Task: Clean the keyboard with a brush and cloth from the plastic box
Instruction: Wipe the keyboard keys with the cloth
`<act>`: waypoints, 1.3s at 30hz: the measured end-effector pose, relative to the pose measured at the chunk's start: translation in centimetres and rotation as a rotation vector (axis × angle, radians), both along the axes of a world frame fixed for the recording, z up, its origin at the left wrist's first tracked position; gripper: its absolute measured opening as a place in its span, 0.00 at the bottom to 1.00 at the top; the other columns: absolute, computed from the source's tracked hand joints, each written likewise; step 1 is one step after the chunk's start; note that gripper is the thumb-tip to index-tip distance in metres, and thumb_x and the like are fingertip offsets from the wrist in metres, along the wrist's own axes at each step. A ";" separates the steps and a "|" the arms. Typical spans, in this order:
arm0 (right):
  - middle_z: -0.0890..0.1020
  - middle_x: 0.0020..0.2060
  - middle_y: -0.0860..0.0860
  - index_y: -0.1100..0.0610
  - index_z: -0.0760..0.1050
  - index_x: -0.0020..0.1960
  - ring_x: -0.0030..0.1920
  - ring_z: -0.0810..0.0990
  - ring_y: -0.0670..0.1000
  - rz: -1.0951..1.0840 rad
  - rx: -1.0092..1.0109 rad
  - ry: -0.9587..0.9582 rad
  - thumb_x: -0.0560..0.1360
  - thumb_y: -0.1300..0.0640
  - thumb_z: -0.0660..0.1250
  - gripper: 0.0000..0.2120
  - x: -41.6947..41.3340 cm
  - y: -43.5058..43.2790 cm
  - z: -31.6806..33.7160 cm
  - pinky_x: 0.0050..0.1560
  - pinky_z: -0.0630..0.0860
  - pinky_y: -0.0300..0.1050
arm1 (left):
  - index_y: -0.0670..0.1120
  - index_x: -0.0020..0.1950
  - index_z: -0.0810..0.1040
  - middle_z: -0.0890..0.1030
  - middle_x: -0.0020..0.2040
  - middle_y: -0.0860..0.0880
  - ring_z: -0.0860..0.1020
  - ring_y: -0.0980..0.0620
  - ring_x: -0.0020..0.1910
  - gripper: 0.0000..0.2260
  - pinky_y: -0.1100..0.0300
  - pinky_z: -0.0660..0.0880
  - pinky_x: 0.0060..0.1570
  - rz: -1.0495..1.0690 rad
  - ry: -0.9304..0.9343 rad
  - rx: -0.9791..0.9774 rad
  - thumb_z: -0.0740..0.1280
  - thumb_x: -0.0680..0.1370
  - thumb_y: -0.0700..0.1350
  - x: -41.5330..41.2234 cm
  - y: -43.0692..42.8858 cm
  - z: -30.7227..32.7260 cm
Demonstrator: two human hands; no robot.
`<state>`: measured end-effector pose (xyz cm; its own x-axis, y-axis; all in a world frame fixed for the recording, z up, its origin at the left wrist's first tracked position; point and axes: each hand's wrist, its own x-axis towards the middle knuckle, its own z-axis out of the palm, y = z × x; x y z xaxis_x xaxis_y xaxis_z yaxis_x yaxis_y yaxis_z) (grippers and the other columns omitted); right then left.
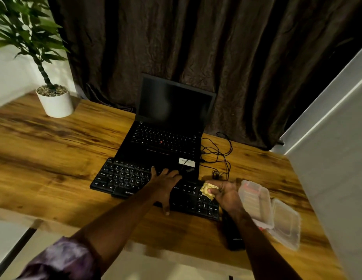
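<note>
While left hand lies flat on keyboard, right hand seemingly pinches cloth.

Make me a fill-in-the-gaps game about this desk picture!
1. The right hand holds a crumpled ____ cloth.
2. The left hand rests on a ____ keyboard.
3. The plastic box by the right hand has its lid ____.
4. The plant stands in a ____ pot.
Missing words: yellow; black; open; white.
</note>
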<state>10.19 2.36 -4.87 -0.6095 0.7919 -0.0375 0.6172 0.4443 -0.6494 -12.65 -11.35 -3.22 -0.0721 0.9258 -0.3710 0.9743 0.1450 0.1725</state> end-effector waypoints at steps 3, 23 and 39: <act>0.85 0.53 0.47 0.48 0.83 0.59 0.49 0.83 0.44 0.027 0.009 -0.007 0.75 0.61 0.72 0.14 -0.8 -0.3 0.1 0.54 0.81 0.43 | 0.51 0.81 0.46 0.46 0.81 0.50 0.47 0.42 0.79 0.64 0.25 0.40 0.67 0.000 -0.004 0.006 0.83 0.57 0.58 -0.1 0.1 -0.1; 0.85 0.54 0.45 0.46 0.83 0.58 0.41 0.80 0.39 0.033 -0.025 -0.023 0.75 0.60 0.73 0.14 0.0 -1.0 0.2 0.46 0.79 0.36 | 0.51 0.81 0.46 0.46 0.81 0.50 0.47 0.42 0.79 0.63 0.24 0.41 0.67 0.008 0.015 -0.027 0.83 0.57 0.58 0.0 0.0 0.3; 0.87 0.50 0.47 0.50 0.84 0.57 0.42 0.83 0.39 0.024 0.028 -0.054 0.75 0.59 0.73 0.12 1.5 -0.8 0.0 0.49 0.81 0.38 | 0.51 0.81 0.47 0.47 0.81 0.50 0.48 0.42 0.78 0.63 0.23 0.43 0.67 -0.005 0.024 -0.009 0.83 0.57 0.59 -0.1 0.1 0.1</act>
